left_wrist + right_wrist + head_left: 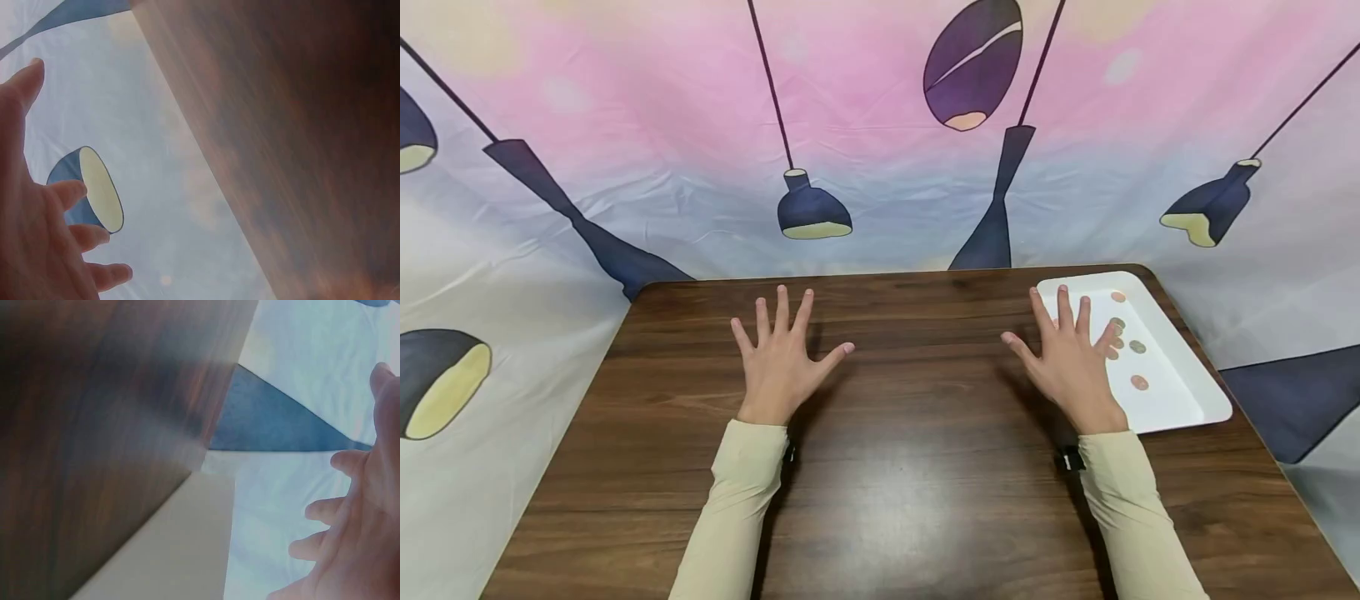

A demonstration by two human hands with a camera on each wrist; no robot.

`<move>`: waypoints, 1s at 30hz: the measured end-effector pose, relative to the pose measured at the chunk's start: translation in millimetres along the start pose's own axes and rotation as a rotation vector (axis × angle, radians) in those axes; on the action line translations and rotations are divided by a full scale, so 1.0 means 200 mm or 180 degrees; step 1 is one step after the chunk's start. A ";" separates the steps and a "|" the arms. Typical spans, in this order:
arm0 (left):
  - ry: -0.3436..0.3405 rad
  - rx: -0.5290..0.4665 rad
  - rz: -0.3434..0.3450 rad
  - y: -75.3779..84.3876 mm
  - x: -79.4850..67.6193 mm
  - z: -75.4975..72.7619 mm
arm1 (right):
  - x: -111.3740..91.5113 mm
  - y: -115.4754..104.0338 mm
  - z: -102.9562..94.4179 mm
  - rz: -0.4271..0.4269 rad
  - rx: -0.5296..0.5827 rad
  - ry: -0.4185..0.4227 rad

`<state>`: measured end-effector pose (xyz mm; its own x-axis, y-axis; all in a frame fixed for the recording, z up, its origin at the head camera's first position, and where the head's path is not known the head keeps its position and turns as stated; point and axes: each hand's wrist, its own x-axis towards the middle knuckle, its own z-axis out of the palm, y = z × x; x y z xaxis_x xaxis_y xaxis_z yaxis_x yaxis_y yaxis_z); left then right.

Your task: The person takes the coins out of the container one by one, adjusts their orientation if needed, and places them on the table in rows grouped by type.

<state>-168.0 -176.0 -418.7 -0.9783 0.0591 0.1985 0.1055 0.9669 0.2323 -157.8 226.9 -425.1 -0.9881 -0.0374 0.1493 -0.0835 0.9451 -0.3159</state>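
Observation:
With fingers spread wide and palm down, my left hand [778,367] hovers over the left part of the wooden table [895,467] and holds nothing. My right hand [1071,367], likewise spread and bare of any object, is raised beside the white tray [1172,404], its fingers overlapping the tray's left side in the head view. Several copper and silvery coins [1139,382] lie scattered in the tray; the hand hides part of that side. In the left wrist view the left hand's palm and fingers [97,237] show, and the right wrist view shows the right palm [356,531].
A cloth backdrop [880,108] printed with dark lamps hangs behind the table and along its sides. The tray lies at the table's far right corner, close to the right edge. Both forearms wear pale sleeves with a dark wrist strap [1070,457].

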 end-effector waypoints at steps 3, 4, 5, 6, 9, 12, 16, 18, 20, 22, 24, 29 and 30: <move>0.0011 -0.0075 -0.0006 0.02 -0.03 -0.01 | -0.06 0.02 -0.02 0.0041 -0.0081 0.0088; 0.0021 -0.0087 0.0000 0.02 -0.04 -0.01 | -0.08 0.03 -0.03 0.0073 -0.0087 0.0100; 0.0040 -0.0095 0.0011 0.03 -0.04 -0.02 | -0.10 0.04 -0.04 0.0103 -0.0092 0.0106; 0.0051 -0.0088 0.0020 0.04 -0.05 -0.02 | -0.12 0.05 -0.05 0.0132 -0.0095 0.0115; 0.0111 -0.0075 0.0071 0.08 -0.08 -0.04 | -0.18 0.07 -0.09 0.0252 -0.0042 0.0107; 0.0148 -0.0077 0.0100 0.12 -0.10 -0.05 | -0.24 0.10 -0.12 0.0366 0.0020 0.0128; 0.0081 -0.0162 0.0094 0.17 -0.13 -0.05 | -0.33 0.16 -0.15 0.0591 0.0132 0.0246; -0.0039 -0.0234 0.0080 0.19 -0.15 -0.05 | -0.36 0.21 -0.16 0.0748 0.0204 0.0341; -0.0187 -0.0294 0.0080 0.21 -0.17 -0.05 | -0.40 0.25 -0.16 0.0970 0.0294 0.0468; -0.0314 -0.0325 0.0085 0.22 -0.19 -0.04 | -0.44 0.30 -0.16 0.1215 0.0441 0.0595; -0.0384 -0.0329 0.0106 0.23 -0.21 -0.03 | -0.46 0.34 -0.15 0.1474 0.0666 0.0750; -0.0443 -0.0452 0.0096 0.25 -0.27 0.00 | -0.49 0.40 -0.14 0.1942 0.1308 0.1223; -0.0458 -0.0549 0.0080 0.25 -0.28 0.01 | -0.49 0.41 -0.14 0.2024 0.1429 0.1301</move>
<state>-107.9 -130.7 -420.3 -0.9890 0.1295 0.0713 0.1471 0.9087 0.3908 -63.7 317.4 -440.0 -0.7482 0.6531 0.1163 0.3391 0.5273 -0.7791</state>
